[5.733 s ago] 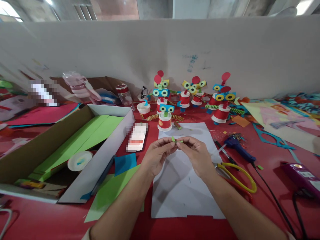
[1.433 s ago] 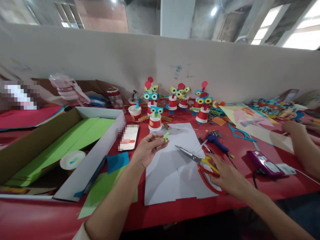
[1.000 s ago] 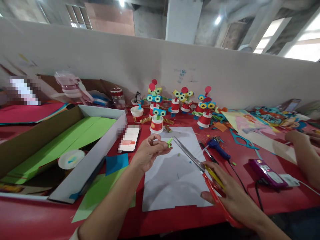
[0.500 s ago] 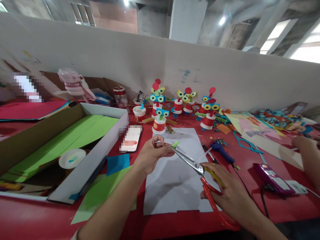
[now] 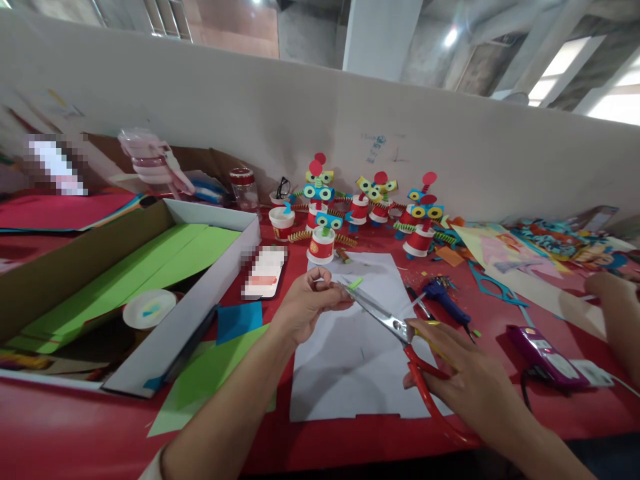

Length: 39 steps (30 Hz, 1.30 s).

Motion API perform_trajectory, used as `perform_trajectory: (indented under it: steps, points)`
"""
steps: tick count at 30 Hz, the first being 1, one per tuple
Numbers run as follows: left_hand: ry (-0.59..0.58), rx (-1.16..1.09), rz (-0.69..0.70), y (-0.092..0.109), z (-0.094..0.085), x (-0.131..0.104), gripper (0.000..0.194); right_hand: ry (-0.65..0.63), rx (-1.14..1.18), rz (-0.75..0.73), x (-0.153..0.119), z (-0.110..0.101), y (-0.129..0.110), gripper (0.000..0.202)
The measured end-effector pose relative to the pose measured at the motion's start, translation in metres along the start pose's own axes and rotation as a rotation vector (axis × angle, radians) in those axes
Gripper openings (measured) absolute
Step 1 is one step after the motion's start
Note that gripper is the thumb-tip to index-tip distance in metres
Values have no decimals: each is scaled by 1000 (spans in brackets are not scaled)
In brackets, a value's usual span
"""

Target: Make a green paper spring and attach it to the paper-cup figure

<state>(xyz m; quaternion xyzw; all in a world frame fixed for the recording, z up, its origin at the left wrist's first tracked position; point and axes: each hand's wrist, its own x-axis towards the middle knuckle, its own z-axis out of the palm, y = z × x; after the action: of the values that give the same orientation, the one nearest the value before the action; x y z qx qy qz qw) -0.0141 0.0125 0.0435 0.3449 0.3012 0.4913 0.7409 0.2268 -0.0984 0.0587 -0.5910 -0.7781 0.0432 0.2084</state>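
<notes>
My left hand (image 5: pixel 307 301) is above the white paper sheet (image 5: pixel 330 373), thumb and fingers pinched together. A small green paper strip (image 5: pixel 355 284) sits at its fingertips, against the scissor blades; the fingers partly hide what they pinch. My right hand (image 5: pixel 470 377) grips the scissors (image 5: pixel 385 319) by their red and yellow handles. The metal blades point up and left, reaching my left fingertips. Just beyond the sheet stands a paper-cup figure (image 5: pixel 321 245) with blue-and-yellow eyes and coiled paper arms.
Several similar cup figures (image 5: pixel 421 240) stand by the wall. Left are a box (image 5: pixel 250 230) with green paper, a phone (image 5: pixel 267 272) and a blue paper piece (image 5: pixel 240 321). Right lie a glue gun (image 5: pixel 447 300) and a purple device (image 5: pixel 543 353). Another person's hand (image 5: pixel 613 300) is at far right.
The whole view has shifted slightly. Both hands keep nearly the same pose, with the scissors and green paper strip still together at my left fingertips.
</notes>
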Motion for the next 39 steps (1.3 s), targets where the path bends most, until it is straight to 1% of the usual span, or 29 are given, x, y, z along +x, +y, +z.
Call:
perform_trajectory:
  steps: [3, 5, 7, 10, 12, 13, 15, 17, 21, 24, 29, 33, 35, 36, 37, 39]
  points:
    - [-6, -3, -10, -1, 0, 0, 41, 28, -49, -46, -1, -2, -1, 50]
    - [-12, -4, -20, -2, 0, 0, 40, 18, -42, -49, -3, -2, -3, 50]
    - [-13, -1, -28, -2, 0, 0, 40, -24, 11, -17, -6, 1, -5, 49]
    - [2, -2, -43, -2, 0, 0, 40, -100, 156, 84, -11, 8, -5, 43]
    - [13, -6, -48, 0, -1, 0, 38, -122, 220, 146, -13, 15, -1, 40]
    - [17, -5, -47, 0, -1, 1, 37, -113, 223, 164, -13, 18, 2, 40]
    - [29, 10, -41, 2, -2, 1, 35, -87, 166, 182, -13, 24, 9, 39]
    - [49, 37, -48, 2, -3, 1, 33, -71, 58, 210, -10, 28, 15, 40]
    - [60, 19, -102, 0, -4, 3, 24, -117, -138, 268, 0, 32, 20, 38]
    - [29, -42, -124, -3, -3, 3, 20, -174, -162, 223, 5, 35, 25, 32]
    - [45, 12, -114, -8, -2, 4, 16, -204, -177, 95, 5, 37, 35, 39]
    - [59, -37, -145, -11, -1, 4, 14, -233, -305, 58, 7, 32, 31, 37]
    - [62, -73, -169, -13, 0, 4, 12, -203, -317, 28, 12, 27, 23, 30]
    - [67, -86, -180, -14, 1, 4, 12, -169, -284, 8, 15, 25, 17, 25]
    - [72, -93, -188, -14, 2, 5, 12, -117, -227, -1, 19, 23, 11, 24]
    - [84, -98, -201, -16, 4, 5, 13, -9, -13, -16, 28, 23, -2, 20]
